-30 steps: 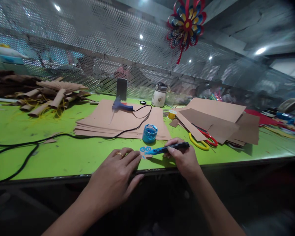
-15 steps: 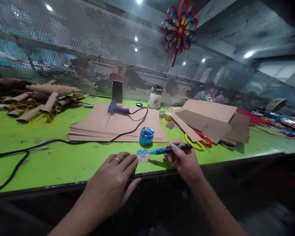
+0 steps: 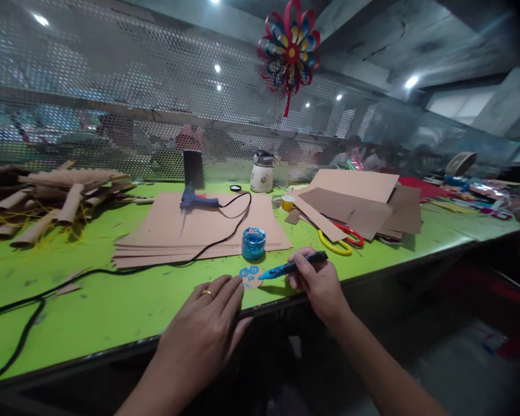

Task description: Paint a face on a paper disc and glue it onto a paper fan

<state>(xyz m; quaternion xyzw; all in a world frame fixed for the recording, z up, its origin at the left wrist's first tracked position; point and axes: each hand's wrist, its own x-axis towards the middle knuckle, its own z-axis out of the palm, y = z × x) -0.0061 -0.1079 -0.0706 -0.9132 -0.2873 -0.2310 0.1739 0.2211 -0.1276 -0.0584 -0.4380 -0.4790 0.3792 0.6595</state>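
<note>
A small round piece of brown cardboard (image 3: pixel 254 283) with blue painted marks lies near the table's front edge. My left hand (image 3: pixel 210 312) rests palm down with its fingers stretched out, the fingertips touching the disc's left side. In my right hand (image 3: pixel 314 280) is a dark pen (image 3: pixel 293 266), held between thumb and fingers. Blue paint coats its front part, and the tip points left at the disc's right edge; whether it touches I cannot tell. Just behind the disc stands an open jar of blue paint (image 3: pixel 253 245).
A glue gun (image 3: pixel 198 200) lies on stacked brown paper (image 3: pixel 156 231), its black cord (image 3: pixel 112 269) running left. Scissors (image 3: pixel 335 245) lie by paper sheets (image 3: pixel 351 202) at right. Cardboard tubes (image 3: pixel 34 228) are piled left. A bottle (image 3: pixel 262 173) stands behind. A person sits at the far right.
My view has turned a little to the right, so the scene sits further left. The pen tip is slightly lower along the disc's right edge. My left hand stays at the disc.
</note>
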